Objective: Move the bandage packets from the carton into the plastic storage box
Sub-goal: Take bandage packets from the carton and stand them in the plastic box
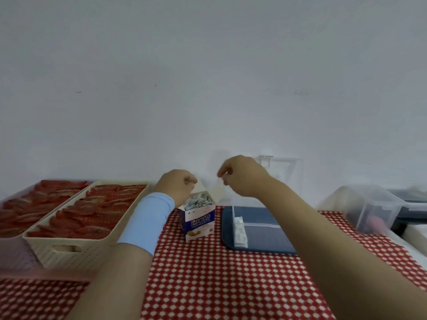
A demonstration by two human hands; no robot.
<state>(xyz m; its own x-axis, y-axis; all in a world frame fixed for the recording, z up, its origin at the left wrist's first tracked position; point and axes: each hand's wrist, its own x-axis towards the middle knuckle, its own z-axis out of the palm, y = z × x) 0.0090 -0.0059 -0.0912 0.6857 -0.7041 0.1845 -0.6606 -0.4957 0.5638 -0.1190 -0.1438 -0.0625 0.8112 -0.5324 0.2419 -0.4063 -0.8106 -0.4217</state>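
A small blue-and-white carton (199,221) stands open on the red checked cloth, filled with several pale blue bandage packets (197,201). My left hand (176,186) is curled at the carton's top left, holding a flap there. My right hand (240,176) hovers above and right of the carton and pinches its raised white right flap (219,188). To the right of the carton stands the clear plastic storage box (261,225) on a dark blue tray (231,239). A few white packets (240,235) lie along the box's left side. My right forearm hides much of the box.
Two baskets of red packets sit at left: a cream one (69,252) and a pink one (11,255) beyond it. Clear lidded bins (369,206) stand at the right edge. A clear container (285,168) stands against the white wall behind.
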